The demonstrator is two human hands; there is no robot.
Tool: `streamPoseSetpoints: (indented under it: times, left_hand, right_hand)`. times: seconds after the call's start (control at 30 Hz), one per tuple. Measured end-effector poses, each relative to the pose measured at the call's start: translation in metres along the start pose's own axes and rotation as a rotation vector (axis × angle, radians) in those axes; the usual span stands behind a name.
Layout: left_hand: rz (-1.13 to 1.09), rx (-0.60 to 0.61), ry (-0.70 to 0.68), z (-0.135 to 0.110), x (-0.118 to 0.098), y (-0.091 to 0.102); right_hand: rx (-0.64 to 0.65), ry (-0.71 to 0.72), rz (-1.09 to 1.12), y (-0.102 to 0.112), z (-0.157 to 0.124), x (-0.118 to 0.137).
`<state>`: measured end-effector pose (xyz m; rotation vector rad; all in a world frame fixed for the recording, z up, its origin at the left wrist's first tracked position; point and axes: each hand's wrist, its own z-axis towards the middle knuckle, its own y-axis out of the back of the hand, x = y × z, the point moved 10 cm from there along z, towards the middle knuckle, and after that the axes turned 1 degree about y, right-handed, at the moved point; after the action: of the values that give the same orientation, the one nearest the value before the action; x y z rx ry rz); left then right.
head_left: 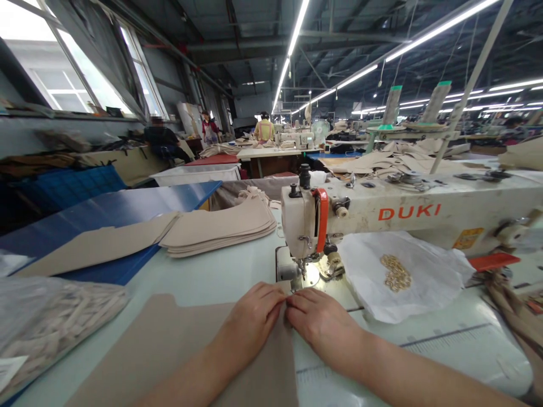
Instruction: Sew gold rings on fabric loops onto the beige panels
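A flat beige fabric piece [169, 345] lies on the pale green table in front of me. My left hand [250, 325] rests on its far right edge, fingers curled down onto the cloth. My right hand [322, 325] meets it fingertip to fingertip at the same edge, pinching something small that I cannot make out. Both hands sit just in front of the needle and presser foot [303, 271] of a white DUKI sewing machine [407, 212].
A stack of cut beige pieces [224, 226] lies behind the hands, partly on a blue board [106, 212]. White paper with small gold rings [396, 274] sits right of the needle. A plastic bag of beige strips [55, 322] is at left. Other workers sit far back.
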<state>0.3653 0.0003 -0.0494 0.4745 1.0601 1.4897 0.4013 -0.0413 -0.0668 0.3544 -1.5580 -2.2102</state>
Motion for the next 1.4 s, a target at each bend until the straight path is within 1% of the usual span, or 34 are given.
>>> streamPoseSetpoints:
  times: [0.13,0.33,0.47,0.67,0.93,1.1,1.4]
  left_hand:
    - [-0.005,0.005,-0.009,-0.004,-0.002,0.004]
    - [0.002,0.025,0.011,-0.005,-0.002,0.003]
    - [0.001,0.021,-0.004,0.001,-0.007,-0.002]
    - [-0.016,0.02,-0.07,0.017,-0.012,-0.018]
    - [-0.001,0.028,-0.094,0.036,-0.003,-0.028]
    - [-0.003,0.023,-0.093,0.045,0.002,-0.029]
    - [0.007,-0.018,-0.119,0.051,0.002,-0.026]
  right_hand:
    - [0.042,0.017,-0.016,0.0,0.004,0.001]
    - [0.022,0.067,-0.035,0.0,0.005,0.003]
    - [0.02,0.072,-0.052,0.002,0.0,-0.002]
    - [0.036,0.018,-0.055,0.008,-0.011,-0.022]
    - [0.023,-0.058,-0.01,0.001,-0.009,-0.046]
    - [0.024,-0.118,0.018,-0.002,-0.008,-0.057]
    - [0.021,-0.144,0.021,0.004,-0.004,-0.06]
